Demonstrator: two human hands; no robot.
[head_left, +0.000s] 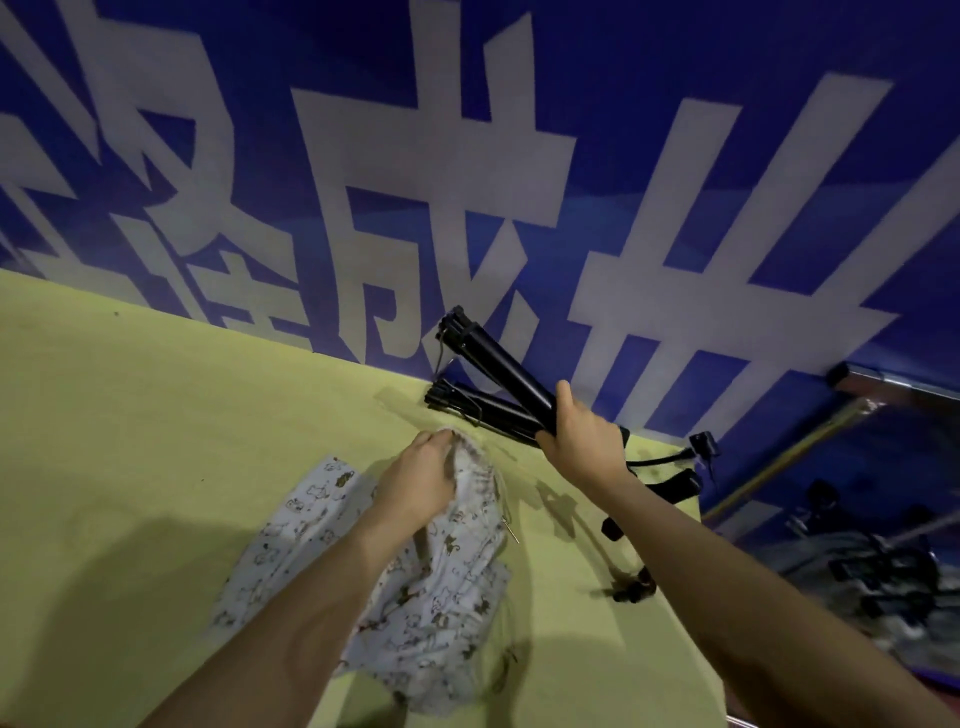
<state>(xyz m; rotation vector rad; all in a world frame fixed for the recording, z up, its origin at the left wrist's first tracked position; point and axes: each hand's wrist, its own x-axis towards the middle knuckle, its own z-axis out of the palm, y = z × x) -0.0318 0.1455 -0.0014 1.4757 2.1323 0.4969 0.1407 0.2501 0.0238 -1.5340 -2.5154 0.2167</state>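
The left hand (415, 483) reaches in from the near left, forearm stretched over the cloth, wrist bent and knuckles up; its fingers curl into the gathered mouth of a white fabric drawstring bag printed with small brown figures (441, 597), clutching the puckered rim at the bag's far end. The right hand (582, 441) comes in from the near right on a long, nearly straight arm; its fingers wrap round the near end of a black folded stand of bundled metal tubes (493, 353), thumb lying along the top, so the grasp is clenched about the tubes. The stand is raised off the surface and tilts up toward the far left, its capped tips in front of the banner; its gripped end sits just right of the bag's mouth, apart from it. The bag lies crumpled in the near middle of a yellow-green tabletop (156, 415); its body runs under the left forearm toward the near edge, a flat part spreads to the left, and a thin cord end pokes out on its right side. A second black folded stand (467, 408) lies flat on the table beneath the raised one, by the far edge. Behind stands a blue banner with large white characters (675, 156); black straps (675, 483) and a small black clamp-like piece (704, 447) lie at the table's right edge.
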